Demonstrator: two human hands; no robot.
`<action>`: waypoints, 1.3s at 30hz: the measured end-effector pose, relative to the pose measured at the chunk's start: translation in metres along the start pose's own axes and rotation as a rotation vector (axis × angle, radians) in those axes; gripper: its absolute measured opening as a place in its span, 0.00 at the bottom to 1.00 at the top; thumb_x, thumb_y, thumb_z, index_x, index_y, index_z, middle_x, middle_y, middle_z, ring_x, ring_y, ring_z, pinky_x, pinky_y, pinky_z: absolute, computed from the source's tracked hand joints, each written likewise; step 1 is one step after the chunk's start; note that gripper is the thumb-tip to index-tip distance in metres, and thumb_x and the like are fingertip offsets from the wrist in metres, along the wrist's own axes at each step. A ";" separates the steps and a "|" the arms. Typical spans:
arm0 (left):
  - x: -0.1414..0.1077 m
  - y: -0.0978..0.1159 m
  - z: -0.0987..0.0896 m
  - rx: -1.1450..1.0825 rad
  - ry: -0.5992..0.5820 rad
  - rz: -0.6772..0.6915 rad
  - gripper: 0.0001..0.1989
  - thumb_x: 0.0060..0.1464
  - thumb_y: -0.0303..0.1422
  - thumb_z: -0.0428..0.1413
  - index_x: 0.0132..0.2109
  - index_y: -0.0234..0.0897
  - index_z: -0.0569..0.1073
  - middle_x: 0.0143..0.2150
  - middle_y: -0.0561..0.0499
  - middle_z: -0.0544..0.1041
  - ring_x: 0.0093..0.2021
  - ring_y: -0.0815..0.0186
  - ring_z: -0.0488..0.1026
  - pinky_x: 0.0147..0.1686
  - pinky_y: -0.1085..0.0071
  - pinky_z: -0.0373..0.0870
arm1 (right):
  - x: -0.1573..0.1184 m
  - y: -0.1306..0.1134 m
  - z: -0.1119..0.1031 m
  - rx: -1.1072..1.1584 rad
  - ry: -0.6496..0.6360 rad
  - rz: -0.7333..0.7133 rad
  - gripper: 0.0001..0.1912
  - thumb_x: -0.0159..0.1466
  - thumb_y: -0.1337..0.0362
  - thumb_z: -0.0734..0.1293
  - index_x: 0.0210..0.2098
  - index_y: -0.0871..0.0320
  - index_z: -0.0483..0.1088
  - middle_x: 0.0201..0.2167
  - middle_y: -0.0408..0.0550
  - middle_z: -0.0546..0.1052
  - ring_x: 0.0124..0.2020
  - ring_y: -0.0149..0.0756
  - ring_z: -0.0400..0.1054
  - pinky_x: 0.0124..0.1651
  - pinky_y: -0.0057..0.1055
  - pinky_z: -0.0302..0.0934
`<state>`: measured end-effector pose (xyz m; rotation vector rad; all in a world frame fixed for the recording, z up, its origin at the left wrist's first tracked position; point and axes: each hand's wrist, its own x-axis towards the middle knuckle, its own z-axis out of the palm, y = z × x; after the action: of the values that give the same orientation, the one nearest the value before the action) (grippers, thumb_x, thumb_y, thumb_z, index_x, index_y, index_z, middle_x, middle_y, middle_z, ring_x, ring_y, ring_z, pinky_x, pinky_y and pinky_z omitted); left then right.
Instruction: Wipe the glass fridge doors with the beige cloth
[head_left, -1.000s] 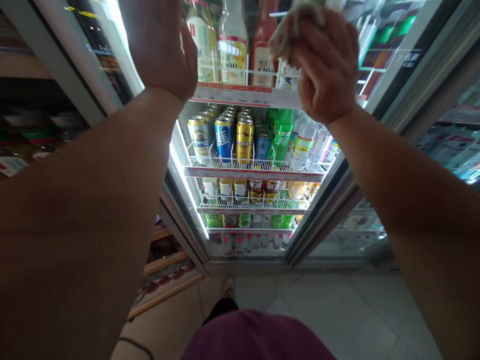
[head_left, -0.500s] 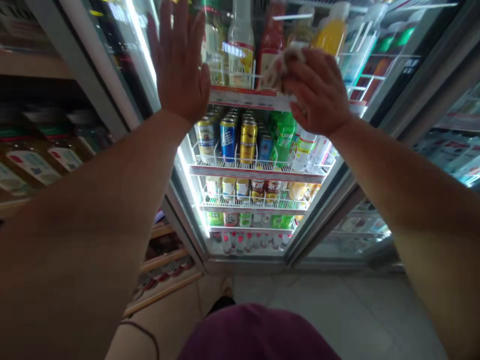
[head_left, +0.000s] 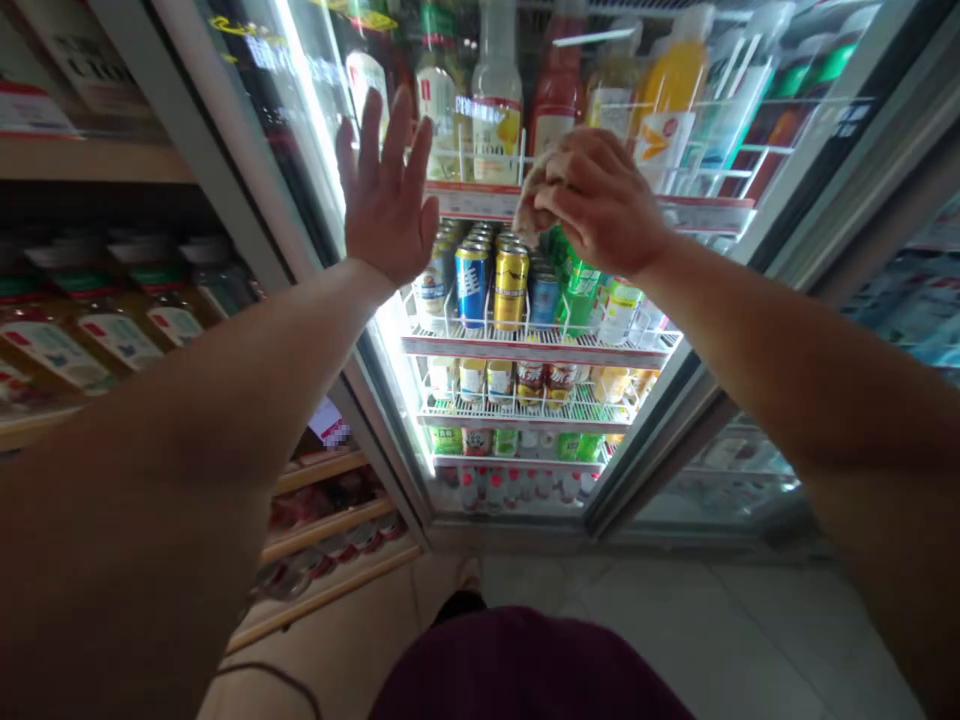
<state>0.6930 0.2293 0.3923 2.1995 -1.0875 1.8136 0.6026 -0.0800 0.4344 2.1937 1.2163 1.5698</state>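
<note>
From where I stand, the left hand (head_left: 386, 215) is raised before the cooler door (head_left: 510, 535), fingers spread wide and gripping nothing; whether its palm touches the glass, I can't tell. The right hand (head_left: 611, 205) has its fingers curled tight around a cloth (head_left: 531, 205), which sits in front of the top shelf's edge (head_left: 474, 203), over the gold can (head_left: 511, 288).
</note>
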 end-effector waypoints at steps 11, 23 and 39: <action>-0.001 -0.004 0.001 0.085 0.030 0.070 0.38 0.69 0.54 0.31 0.77 0.38 0.43 0.79 0.53 0.35 0.77 0.59 0.27 0.74 0.56 0.23 | -0.002 -0.013 0.000 -0.088 0.107 0.090 0.14 0.74 0.64 0.55 0.46 0.56 0.71 0.55 0.57 0.75 0.64 0.43 0.63 0.69 0.46 0.58; 0.000 0.002 -0.004 0.108 0.029 0.057 0.38 0.69 0.54 0.31 0.77 0.36 0.44 0.79 0.55 0.35 0.77 0.58 0.31 0.74 0.59 0.22 | -0.011 -0.025 0.010 -0.042 -0.089 0.079 0.23 0.75 0.61 0.54 0.68 0.47 0.59 0.72 0.43 0.62 0.75 0.40 0.45 0.77 0.50 0.43; -0.001 0.002 -0.002 0.127 0.043 0.041 0.40 0.68 0.57 0.28 0.77 0.37 0.44 0.79 0.58 0.34 0.77 0.63 0.29 0.74 0.65 0.20 | 0.022 -0.037 0.013 0.021 -0.239 -0.016 0.25 0.76 0.63 0.51 0.71 0.47 0.57 0.72 0.40 0.60 0.75 0.42 0.47 0.77 0.51 0.43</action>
<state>0.6905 0.2290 0.3913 2.2101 -1.0439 1.9900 0.5976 -0.0363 0.4234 2.2985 1.1785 1.2497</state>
